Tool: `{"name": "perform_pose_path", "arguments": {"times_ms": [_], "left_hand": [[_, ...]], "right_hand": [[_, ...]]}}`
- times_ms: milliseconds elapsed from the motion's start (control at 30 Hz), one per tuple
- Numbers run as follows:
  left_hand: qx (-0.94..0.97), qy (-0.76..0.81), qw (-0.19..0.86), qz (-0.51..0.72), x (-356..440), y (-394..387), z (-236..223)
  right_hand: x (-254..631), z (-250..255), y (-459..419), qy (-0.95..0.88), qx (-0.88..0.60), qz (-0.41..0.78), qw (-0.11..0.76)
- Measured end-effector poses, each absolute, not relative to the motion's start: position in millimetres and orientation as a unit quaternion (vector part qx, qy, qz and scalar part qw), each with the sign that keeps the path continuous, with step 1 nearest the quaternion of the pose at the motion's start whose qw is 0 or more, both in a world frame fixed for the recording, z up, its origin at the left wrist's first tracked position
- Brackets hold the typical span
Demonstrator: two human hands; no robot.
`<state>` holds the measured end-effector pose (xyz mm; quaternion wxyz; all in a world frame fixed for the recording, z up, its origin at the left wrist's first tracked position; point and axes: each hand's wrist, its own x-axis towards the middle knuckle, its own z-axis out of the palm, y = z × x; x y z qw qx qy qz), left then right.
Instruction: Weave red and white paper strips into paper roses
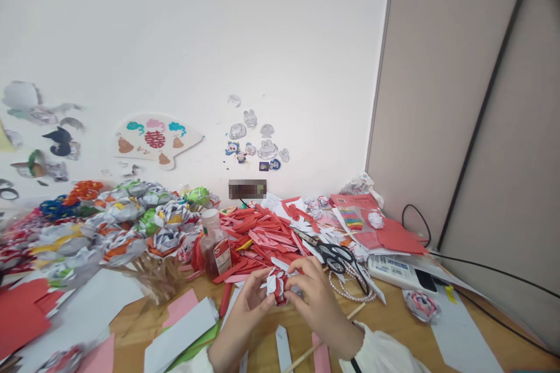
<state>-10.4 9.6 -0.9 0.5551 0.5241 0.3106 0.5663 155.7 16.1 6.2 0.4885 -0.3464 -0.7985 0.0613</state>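
A red and white folded paper flower (276, 285) is held between both hands above the wooden table. My left hand (249, 297) grips its left side, thumb in front and fingers behind. From the right, my right hand (312, 291) pinches the flower's edge between thumb and fingers. Just beyond the hands lies a large heap of red and pink paper strips (258, 239). Below them on the table are a white paper strip (283, 345), a pink strip (321, 354) and a thin wooden stick (301, 356). The flower's underside is hidden.
Scissors with black handles (336, 256) and a pearl string (350, 291) lie right of the heap. A labelled bottle (216, 250) stands to the left, beside many finished paper flowers (166, 215). A loose flower (420, 306), a phone (425, 281) and cables occupy the right.
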Motion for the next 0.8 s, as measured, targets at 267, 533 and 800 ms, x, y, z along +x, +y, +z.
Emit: {"name": "perform_pose_path", "arguments": {"times_ms": [267,533,800], "left_hand": [[0.523,0.317,0.55,0.569,-10,9,2],[0.53,0.279,0.568,0.565,-10,10,-2],[0.542,0.262,0.585,0.544,-14,16,-15]], "right_hand": [[155,9,14,-0.794,-0.35,0.08,0.491],[153,6,16,-0.783,-0.367,0.077,0.497],[156,10,16,-0.779,-0.389,0.129,0.474]]}}
